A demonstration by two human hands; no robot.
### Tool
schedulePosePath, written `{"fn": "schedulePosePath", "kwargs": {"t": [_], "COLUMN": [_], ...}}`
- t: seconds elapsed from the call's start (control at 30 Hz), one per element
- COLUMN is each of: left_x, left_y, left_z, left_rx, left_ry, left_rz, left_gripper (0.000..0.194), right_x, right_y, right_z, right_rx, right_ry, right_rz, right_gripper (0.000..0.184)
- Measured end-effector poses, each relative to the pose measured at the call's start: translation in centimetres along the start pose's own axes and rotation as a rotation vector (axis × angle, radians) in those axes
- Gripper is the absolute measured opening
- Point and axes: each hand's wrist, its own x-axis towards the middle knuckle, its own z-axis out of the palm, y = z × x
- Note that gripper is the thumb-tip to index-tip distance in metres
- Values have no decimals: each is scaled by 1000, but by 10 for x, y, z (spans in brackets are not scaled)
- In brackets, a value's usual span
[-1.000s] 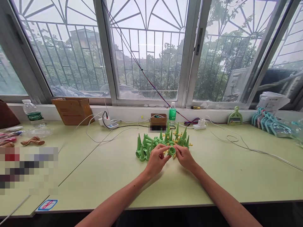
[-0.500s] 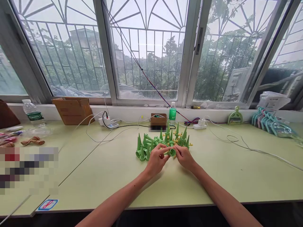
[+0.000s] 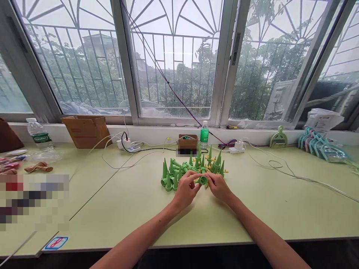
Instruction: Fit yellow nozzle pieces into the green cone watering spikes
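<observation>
Between my two hands is a green plastic watering spike (image 3: 203, 181), its round hollow end facing me. My left hand (image 3: 185, 189) is closed on its left side with thumb and fingers. From the right, my right hand (image 3: 219, 186) pinches at the rim; its fingertips are partly hidden. Just beyond stand and lie several more green spikes (image 3: 168, 182), most of them upright with points up. Small yellow valve pieces (image 3: 226, 171) show among the spikes on the right of the group.
A small brown box (image 3: 187, 142) and a green-labelled bottle (image 3: 204, 135) stand behind the spikes. Power strips with cables (image 3: 237, 148) lie along the sill. Further off are a cardboard box (image 3: 86, 131), a green dustpan (image 3: 279, 138) and teal hangers (image 3: 316, 144).
The held spike's hollow end has shifted very slightly to the left. Both hands keep nearly the same place and grip.
</observation>
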Motion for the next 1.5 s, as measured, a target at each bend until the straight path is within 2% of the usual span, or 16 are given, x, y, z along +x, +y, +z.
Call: {"fn": "schedulePosePath", "kwargs": {"t": [0.23,0.43,0.53,0.73,0.83,1.07,1.5], "left_x": [0,0,1,3,3,2,0], "left_y": [3,2,2,5,4,-1,1], "left_z": [1,2,3,3,3,5,1], "left_rx": [32,16,-55,-244,-310,-355,-318], "left_ry": [27,68,40,-66,-107,-164,-205], "left_rz": [-21,-111,-156,-315,-377,-430,-391], "left_gripper": [21,11,21,59,68,71,60], "right_x": [0,1,1,0,0,0,0], "right_y": [-6,-8,-6,-5,-6,-7,-9], "right_z": [-2,-4,-4,-3,-3,-3,-5], "right_rx": [27,22,25,20,15,32,66], "right_ry": [12,62,84,78,67,6,5], "right_rz": [17,46,43,40,29,27,21], "right_gripper": [37,37,38,38,39,39,37]}}
